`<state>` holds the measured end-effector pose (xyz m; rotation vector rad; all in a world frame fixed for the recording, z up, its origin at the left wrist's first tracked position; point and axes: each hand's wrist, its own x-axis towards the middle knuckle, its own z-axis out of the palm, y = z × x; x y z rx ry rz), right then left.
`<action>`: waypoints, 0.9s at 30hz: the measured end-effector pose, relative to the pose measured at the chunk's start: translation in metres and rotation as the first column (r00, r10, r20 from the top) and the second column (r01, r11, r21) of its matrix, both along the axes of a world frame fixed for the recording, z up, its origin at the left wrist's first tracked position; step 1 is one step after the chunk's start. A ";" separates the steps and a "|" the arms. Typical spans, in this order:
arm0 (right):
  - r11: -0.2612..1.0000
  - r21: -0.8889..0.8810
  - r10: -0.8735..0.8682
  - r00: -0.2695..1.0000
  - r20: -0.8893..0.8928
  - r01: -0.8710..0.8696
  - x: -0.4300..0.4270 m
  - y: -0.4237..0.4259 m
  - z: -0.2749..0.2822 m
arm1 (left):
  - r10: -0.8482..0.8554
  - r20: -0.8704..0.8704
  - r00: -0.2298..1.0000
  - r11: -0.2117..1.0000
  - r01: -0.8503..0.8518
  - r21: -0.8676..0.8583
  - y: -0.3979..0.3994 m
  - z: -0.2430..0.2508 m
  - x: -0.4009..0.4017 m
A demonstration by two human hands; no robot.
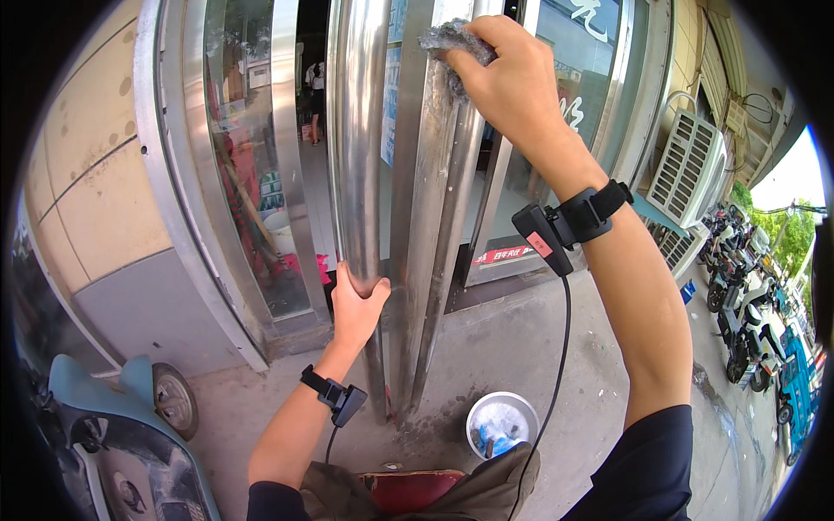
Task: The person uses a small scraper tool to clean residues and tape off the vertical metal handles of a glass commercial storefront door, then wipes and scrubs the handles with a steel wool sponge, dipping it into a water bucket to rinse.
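My right hand [515, 71] pinches a grey steel wool pad [459, 49] against the upper part of a metal door's edge [430, 137], which faces me. That edge carries whitish smears and spots. Lower down, my left hand [358, 303] is wrapped around a thick, shiny tubular door handle [362, 163], with the thumb on its right side. Both wrists wear a black strap with a small cabled device. By the foot of the door stands a metal basin [470, 426] of sudsy water, with blue and dark items in it.
A red stool seat [410, 490] shows between my legs. At lower left a blue scooter [130, 443] stands close by. Glass panels [257, 163] flank the doorway, and a person [315, 98] is inside. Air-conditioner units [687, 166] and parked motorbikes [743, 312] are to the right.
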<state>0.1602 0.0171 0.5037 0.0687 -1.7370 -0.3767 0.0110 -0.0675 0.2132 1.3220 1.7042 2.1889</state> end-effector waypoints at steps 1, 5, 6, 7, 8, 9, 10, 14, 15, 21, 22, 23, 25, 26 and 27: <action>0.996 0.087 0.005 0.999 0.043 -0.009 -0.004 0.004 -0.016 | 0.003 0.005 1.000 1.000 -0.002 -0.021 -0.004 0.001 -0.001; 0.992 0.111 0.049 0.989 0.141 -0.065 -0.001 0.009 -0.033 | -0.027 0.023 0.999 0.997 0.029 -0.070 -0.008 0.010 0.004; 0.991 0.132 -0.001 0.996 0.092 -0.011 0.002 0.013 -0.016 | -0.025 -0.011 1.000 0.997 0.024 -0.076 -0.007 0.008 0.004; 0.988 0.151 -0.052 0.998 0.044 0.044 0.005 0.015 0.003 | -0.036 -0.019 0.999 0.997 0.035 -0.068 -0.002 0.007 0.001; 0.993 0.022 -0.116 0.993 -0.004 0.116 0.008 0.009 0.023 | -0.060 -0.034 0.998 0.997 0.058 -0.049 0.000 0.003 -0.001; 0.997 0.045 -0.070 0.998 -0.003 0.070 0.009 0.011 0.029 | -0.079 -0.048 0.996 0.997 0.077 -0.029 0.000 0.000 0.000; 0.995 0.066 -0.080 0.996 0.043 0.077 0.009 0.012 0.018 | -0.056 -0.055 0.997 0.997 0.053 -0.054 -0.004 0.000 -0.002; 1.000 -0.002 -0.028 0.982 0.187 0.029 0.017 0.015 -0.043 | -0.166 -0.041 0.985 0.981 0.161 -0.111 -0.010 -0.006 -0.019; 0.999 -0.030 -0.038 0.976 0.212 0.045 0.020 0.016 -0.040 | -0.165 -0.046 0.985 0.982 0.160 -0.104 -0.005 -0.008 -0.019; 0.995 -0.014 -0.096 0.989 0.114 0.099 0.011 0.007 -0.018 | -0.261 -0.054 0.964 0.964 0.257 -0.076 -0.007 -0.012 -0.022; 0.996 0.035 -0.086 0.975 0.205 0.081 0.015 0.008 -0.036 | -0.258 -0.045 0.965 0.964 0.254 -0.079 -0.010 -0.008 -0.020; 0.994 -0.017 -0.102 0.964 0.244 0.110 0.018 0.011 -0.048 | -0.245 -0.025 0.969 0.965 0.241 -0.104 -0.013 -0.004 -0.020; 0.980 -0.119 -0.124 0.954 0.275 0.161 0.020 0.013 -0.037 | -0.240 -0.011 0.971 0.963 0.237 -0.125 -0.011 -0.002 -0.018; 0.979 -0.118 -0.126 0.953 0.275 0.164 0.020 0.014 -0.029 | -0.248 -0.018 0.969 0.964 0.244 -0.106 -0.009 -0.009 -0.016; 0.982 -0.107 -0.132 0.971 0.197 0.155 0.017 0.010 -0.017 | -0.253 -0.030 0.967 0.965 0.249 -0.086 -0.007 -0.012 -0.017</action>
